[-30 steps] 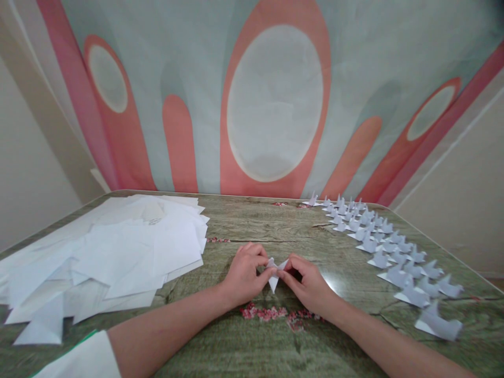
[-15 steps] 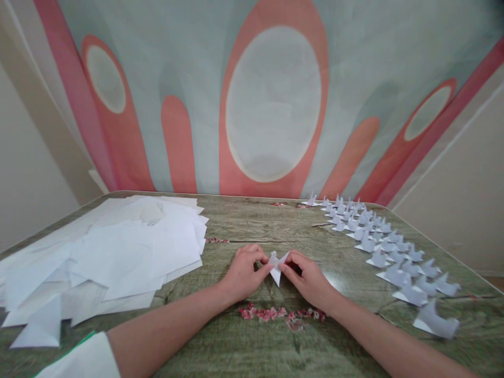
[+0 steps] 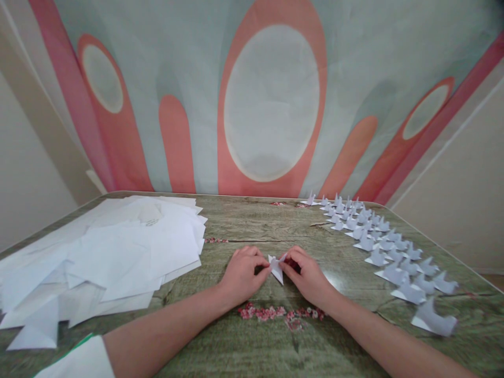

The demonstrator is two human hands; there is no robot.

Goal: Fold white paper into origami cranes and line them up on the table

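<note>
Between my hands, at the middle of the table, is a small white origami bird [image 3: 277, 272] with one point toward me. My left hand [image 3: 244, 274] has its thumb and forefinger closed at the bird's left side. On the other side, my right hand [image 3: 306, 273] pinches its right part, and those fingertips hide some of the folds. Both forearms rest low over the wood-patterned table [image 3: 252, 346].
A wide, loose pile of white paper sheets [image 3: 157, 252] covers the left side, with a folded paper piece [image 3: 41, 328] at its near corner. Rows of finished-looking paper birds [image 3: 394, 273] stand along the right. Behind the table hangs a painted backdrop [image 3: 271, 105].
The paper bird has turned slightly between my fingers, its near point shifting right. My left fingertips have moved a little on its left side. The view has shifted slightly.
</note>
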